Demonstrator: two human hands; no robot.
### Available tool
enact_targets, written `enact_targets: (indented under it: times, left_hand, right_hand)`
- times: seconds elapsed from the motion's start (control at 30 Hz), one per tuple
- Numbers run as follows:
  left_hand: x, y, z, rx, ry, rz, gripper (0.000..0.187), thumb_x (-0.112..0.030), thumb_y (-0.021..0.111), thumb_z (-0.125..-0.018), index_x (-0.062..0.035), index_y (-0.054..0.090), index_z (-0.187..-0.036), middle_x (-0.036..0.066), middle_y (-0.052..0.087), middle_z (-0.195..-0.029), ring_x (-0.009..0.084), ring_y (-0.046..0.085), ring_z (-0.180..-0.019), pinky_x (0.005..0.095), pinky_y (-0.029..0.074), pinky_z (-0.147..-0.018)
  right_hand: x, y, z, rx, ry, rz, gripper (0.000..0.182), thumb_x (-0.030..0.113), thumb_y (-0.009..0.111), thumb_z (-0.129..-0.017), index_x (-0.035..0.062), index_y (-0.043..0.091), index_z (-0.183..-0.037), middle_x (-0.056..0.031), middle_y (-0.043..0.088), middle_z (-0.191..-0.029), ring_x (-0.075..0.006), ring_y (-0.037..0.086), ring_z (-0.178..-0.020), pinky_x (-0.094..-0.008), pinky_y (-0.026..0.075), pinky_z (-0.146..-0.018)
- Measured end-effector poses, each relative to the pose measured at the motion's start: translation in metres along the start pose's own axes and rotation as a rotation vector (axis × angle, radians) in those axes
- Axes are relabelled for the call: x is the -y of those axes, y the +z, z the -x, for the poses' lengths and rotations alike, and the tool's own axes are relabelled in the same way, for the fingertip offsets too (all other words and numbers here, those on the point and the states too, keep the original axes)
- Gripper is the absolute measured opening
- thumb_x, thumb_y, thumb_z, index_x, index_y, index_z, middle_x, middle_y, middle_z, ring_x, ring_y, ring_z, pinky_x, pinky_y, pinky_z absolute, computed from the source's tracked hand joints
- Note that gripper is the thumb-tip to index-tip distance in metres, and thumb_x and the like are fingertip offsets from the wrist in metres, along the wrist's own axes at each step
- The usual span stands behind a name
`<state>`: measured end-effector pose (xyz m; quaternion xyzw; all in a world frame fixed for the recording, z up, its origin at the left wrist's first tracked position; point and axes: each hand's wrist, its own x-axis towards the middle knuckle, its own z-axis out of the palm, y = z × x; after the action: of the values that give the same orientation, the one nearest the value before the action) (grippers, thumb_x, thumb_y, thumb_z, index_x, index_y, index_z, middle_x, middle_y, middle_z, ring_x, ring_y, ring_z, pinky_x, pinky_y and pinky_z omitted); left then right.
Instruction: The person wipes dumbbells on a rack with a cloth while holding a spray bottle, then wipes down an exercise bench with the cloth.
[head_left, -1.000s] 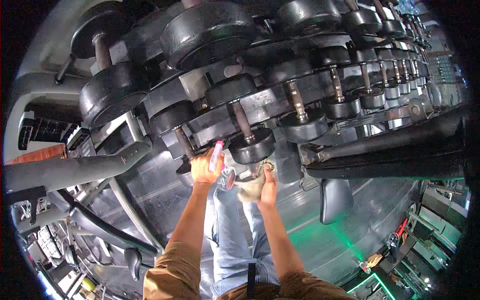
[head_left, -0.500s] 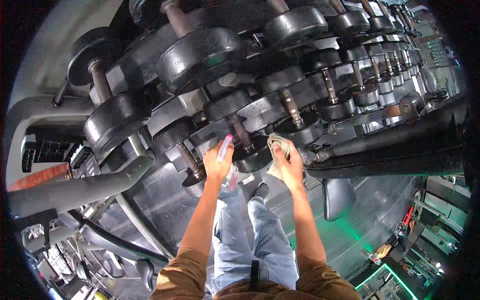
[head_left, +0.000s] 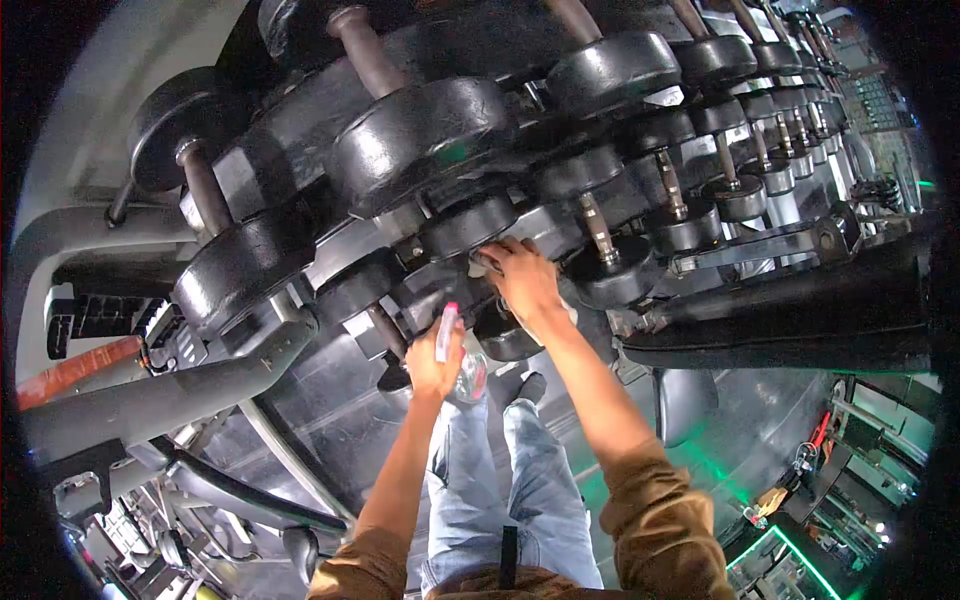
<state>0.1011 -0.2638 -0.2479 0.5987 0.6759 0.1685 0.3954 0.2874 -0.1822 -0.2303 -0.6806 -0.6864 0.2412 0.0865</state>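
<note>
My left hand (head_left: 432, 366) grips a clear spray bottle (head_left: 472, 380) by its neck, below a white trigger head with a pink nozzle. Folded under the fingers of my right hand (head_left: 528, 285) is a pale cloth (head_left: 482, 265), pressed at the handle of a black dumbbell (head_left: 468, 224) in the lower row. That handle is mostly covered by my hand. To the left lies another dumbbell (head_left: 360, 282), close to the bottle's nozzle. A dumbbell with a metal handle (head_left: 599, 232) rests just right of my right hand.
Larger dumbbells (head_left: 420, 140) fill the upper tier of the rack. A grey frame arm (head_left: 200, 375) runs along the left, and a black padded bar (head_left: 780, 310) crosses at right. A dark pad (head_left: 686, 405) stands near the floor (head_left: 610, 430), beside my legs.
My right hand has moved up and left with the cloth, from beside the dumbbell's lower head onto its handle. My left hand with the spray bottle has dropped slightly in view.
</note>
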Motion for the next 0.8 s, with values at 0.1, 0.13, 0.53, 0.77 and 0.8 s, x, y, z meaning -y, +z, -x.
enact_targets:
  times: [0.1, 0.13, 0.53, 0.77, 0.8]
  left_hand:
    - [0.016, -0.004, 0.016, 0.011, -0.061, -0.038, 0.034, -0.041, 0.052, -0.089, -0.0111, 0.065, -0.099, 0.019, 0.066, -0.073, 0.0417, 0.066, -0.071, 0.0512, 0.051, -0.066]
    - [0.016, -0.005, 0.020, -0.019, -0.032, -0.064, 0.033, -0.040, 0.052, -0.089, -0.0109, 0.065, -0.098, 0.019, 0.066, -0.072, 0.0412, 0.066, -0.070, 0.0507, 0.051, -0.065]
    - [0.016, 0.012, 0.021, -0.191, 0.026, -0.330, 0.034, -0.040, 0.051, -0.090, -0.0097, 0.065, -0.091, 0.019, 0.066, -0.071, 0.0397, 0.065, -0.066, 0.0493, 0.051, -0.062]
    - [0.016, 0.015, 0.019, -0.281, 0.114, -0.361, 0.025, -0.034, 0.057, -0.086, -0.0109, 0.058, -0.077, 0.013, 0.065, -0.066, 0.0311, 0.066, -0.061, 0.0436, 0.052, -0.056]
    - [0.017, 0.016, 0.018, -0.274, 0.106, -0.365, 0.024, -0.034, 0.058, -0.086, -0.0112, 0.059, -0.077, 0.013, 0.066, -0.067, 0.0310, 0.066, -0.061, 0.0435, 0.053, -0.057]
  right_hand:
    - [-0.022, 0.017, 0.000, 0.008, -0.135, 0.039, 0.035, 0.021, 0.071, -0.078, 0.0212, 0.067, -0.113, -0.0068, 0.062, -0.118, -0.0309, 0.060, -0.106, -0.0412, 0.052, -0.089]
    - [-0.027, 0.009, 0.000, 0.064, -0.233, 0.046, 0.036, 0.020, 0.072, -0.075, 0.0225, 0.068, -0.111, -0.0064, 0.062, -0.119, -0.0303, 0.061, -0.104, -0.0410, 0.052, -0.088]
    - [-0.030, 0.024, -0.023, 0.068, -0.382, 0.231, 0.040, 0.028, 0.065, -0.083, 0.0266, 0.063, -0.123, -0.0063, 0.065, -0.116, -0.0269, 0.062, -0.107, -0.0377, 0.055, -0.085]
    - [-0.038, 0.033, 0.009, 0.282, -0.261, 0.146, 0.040, 0.031, 0.076, -0.072, 0.0263, 0.070, -0.111, -0.0077, 0.065, -0.115, -0.0283, 0.062, -0.107, -0.0421, 0.053, -0.083]
    - [-0.048, 0.032, 0.011, 0.299, -0.303, 0.128, 0.038, 0.031, 0.076, -0.071, 0.0260, 0.071, -0.108, -0.0080, 0.066, -0.112, -0.0282, 0.062, -0.106, -0.0428, 0.053, -0.083]
